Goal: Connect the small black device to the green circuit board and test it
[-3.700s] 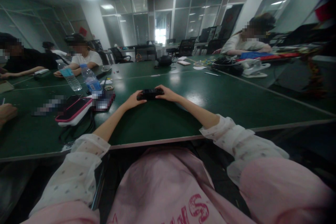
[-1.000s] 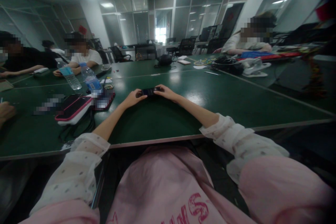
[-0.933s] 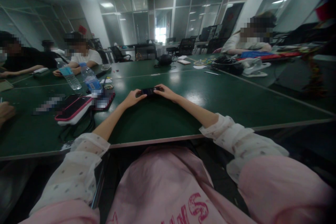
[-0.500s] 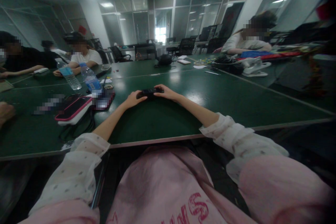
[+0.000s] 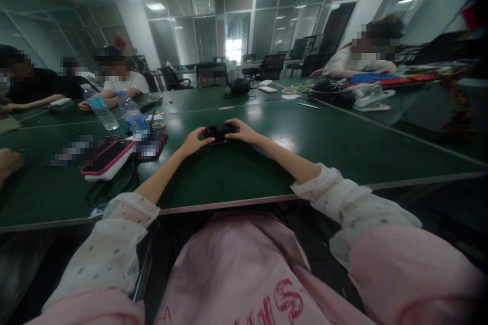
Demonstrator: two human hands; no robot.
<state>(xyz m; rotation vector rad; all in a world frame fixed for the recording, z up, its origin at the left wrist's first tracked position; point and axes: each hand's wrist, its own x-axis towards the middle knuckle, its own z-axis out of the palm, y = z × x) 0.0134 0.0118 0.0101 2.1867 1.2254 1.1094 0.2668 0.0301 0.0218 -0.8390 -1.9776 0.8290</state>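
We have our left hand (image 5: 194, 142) and right hand (image 5: 244, 132) partly curled, thumbs and fingers gripping opposite ends of the device (image 5: 218, 133) over the table (image 5: 236, 177), and it could tip or slip if either grip loosened, though we can't tell whether it rests there.

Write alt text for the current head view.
Two bare hands, left and right, hold a small dark object over a green table. Two plastic bottles stand to the left; other people sit around.
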